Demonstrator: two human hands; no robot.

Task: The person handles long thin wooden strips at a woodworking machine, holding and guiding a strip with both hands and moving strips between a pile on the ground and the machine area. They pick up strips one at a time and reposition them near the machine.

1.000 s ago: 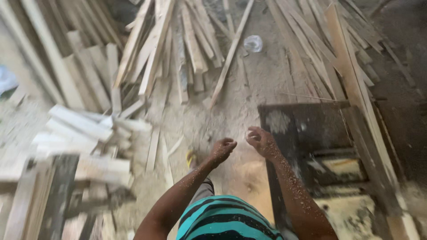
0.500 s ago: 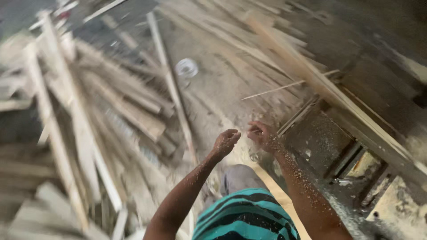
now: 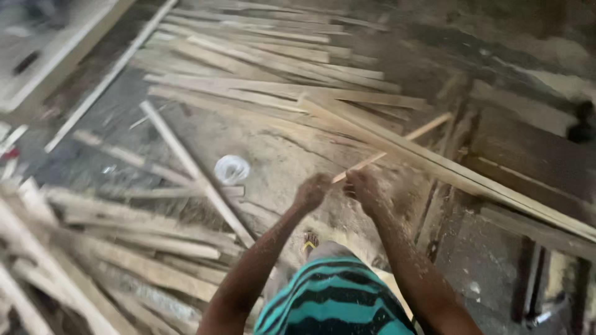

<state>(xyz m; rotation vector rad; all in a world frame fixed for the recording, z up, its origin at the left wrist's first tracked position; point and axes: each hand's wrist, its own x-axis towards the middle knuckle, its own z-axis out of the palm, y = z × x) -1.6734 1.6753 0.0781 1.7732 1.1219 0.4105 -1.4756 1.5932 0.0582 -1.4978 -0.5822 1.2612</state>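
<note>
Sawdust coats both forearms. Right hand (image 3: 364, 188) has its grip clamped on the near end of a thin wood strip (image 3: 397, 147) that slants up and away over the floor (image 3: 279, 161); left hand (image 3: 312, 190) is curled shut just beside it, holding nothing visible, near a white plastic lid (image 3: 231, 169).

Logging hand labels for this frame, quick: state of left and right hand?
Left hand: curled closed; whether it grips anything cannot be told.
Right hand: closed, at the near end of a thin wooden strip; grip itself blurred.
</note>
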